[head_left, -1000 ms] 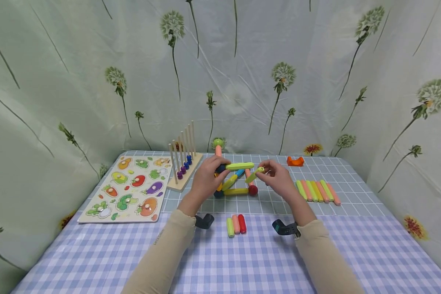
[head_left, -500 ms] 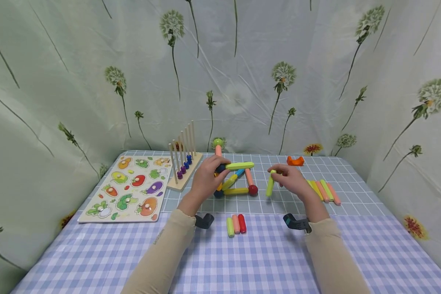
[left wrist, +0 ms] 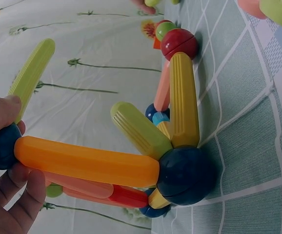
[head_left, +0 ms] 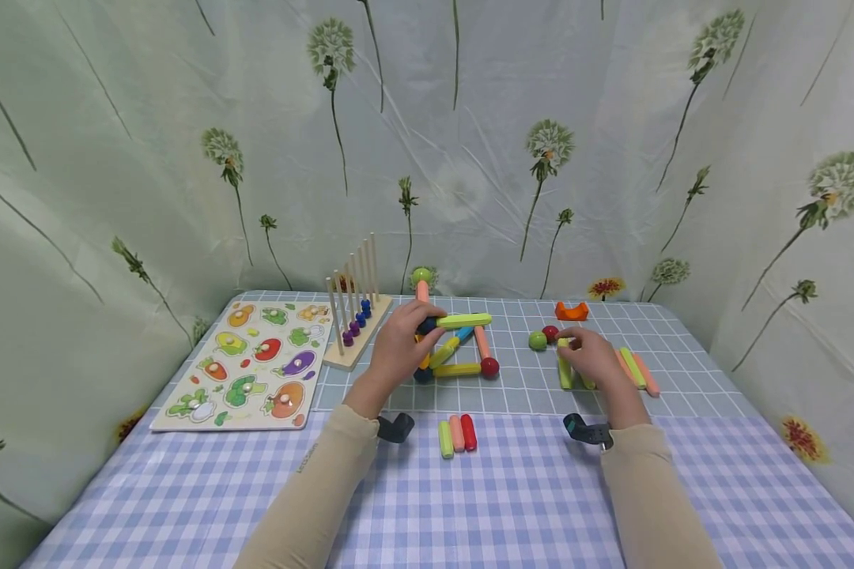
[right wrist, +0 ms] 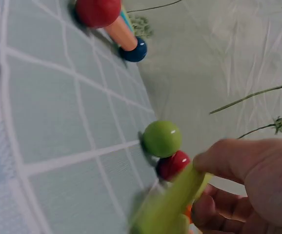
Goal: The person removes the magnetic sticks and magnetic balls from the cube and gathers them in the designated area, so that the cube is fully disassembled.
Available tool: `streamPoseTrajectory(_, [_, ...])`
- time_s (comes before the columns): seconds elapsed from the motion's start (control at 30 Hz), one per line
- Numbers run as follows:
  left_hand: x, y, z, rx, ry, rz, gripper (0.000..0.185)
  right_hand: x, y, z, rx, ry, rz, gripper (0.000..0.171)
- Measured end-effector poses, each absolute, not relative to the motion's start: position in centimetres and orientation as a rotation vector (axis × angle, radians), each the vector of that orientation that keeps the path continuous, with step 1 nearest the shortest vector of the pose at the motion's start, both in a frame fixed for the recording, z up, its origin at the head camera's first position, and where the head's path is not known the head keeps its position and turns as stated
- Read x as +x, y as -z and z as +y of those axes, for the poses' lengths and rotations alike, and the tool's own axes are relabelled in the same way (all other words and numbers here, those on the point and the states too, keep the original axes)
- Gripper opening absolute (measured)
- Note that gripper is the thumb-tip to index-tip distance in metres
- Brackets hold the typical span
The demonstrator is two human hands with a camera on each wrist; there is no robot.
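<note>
My left hand (head_left: 401, 341) pinches a dark blue ball (left wrist: 3, 146) at the top of a magnetic stick-and-ball frame. From that ball a light green stick (head_left: 464, 320) points right, and an orange stick (left wrist: 87, 161) runs down to another dark blue ball (left wrist: 187, 175) on the table. A yellow stick (head_left: 458, 370) joins the lower corner to a red ball (head_left: 489, 367). At the right, my right hand (head_left: 598, 362) pinches the upper end of a loose light green stick (head_left: 564, 367), close beside the row of sticks. This stick is blurred in the right wrist view.
Green (head_left: 537, 341) and red balls lie behind the right hand, near an orange curved piece (head_left: 572, 312). Coloured sticks (head_left: 633, 368) lie at right; three short sticks (head_left: 458, 437) lie in front. A vegetable puzzle board (head_left: 249, 363) and a peg stand (head_left: 359, 332) occupy the left.
My right hand has moved right, away from the frame, carrying the light green stick to the row and uncovering the green and red balls. The left hand keeps its place on the blue ball.
</note>
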State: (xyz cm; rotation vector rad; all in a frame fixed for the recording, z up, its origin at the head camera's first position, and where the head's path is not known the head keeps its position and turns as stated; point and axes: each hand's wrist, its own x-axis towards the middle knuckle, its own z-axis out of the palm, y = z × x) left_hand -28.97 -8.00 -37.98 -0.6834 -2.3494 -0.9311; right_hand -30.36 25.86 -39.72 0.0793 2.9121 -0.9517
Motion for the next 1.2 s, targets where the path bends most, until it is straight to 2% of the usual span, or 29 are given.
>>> streamPoseTrajectory(0.37, [-29.0, 37.9, -8.0, -0.682, 0.936, -2.362, 0.024, -31.0, 41.4, 26.3, 0.237, 0.909, 3.001, 0.039])
streamPoseTrajectory(0.73, [-29.0, 38.1, -8.0, -0.675, 0.937, -2.355, 0.024, -31.1, 41.9, 26.5, 0.218, 0.726, 3.095, 0.039])
streamPoseTrajectory(1.07, [-29.1, 38.1, -8.1, -0.706, 0.921, -2.34, 0.021, -30.2, 38.7, 21.2, -0.078, 1.485, 2.929, 0.037])
streamPoseTrajectory(1.2, [-29.1, 38.1, -8.2, -0.712, 0.921, -2.339, 0.021, -29.5, 38.0, 18.3, -0.249, 1.601, 2.771, 0.044])
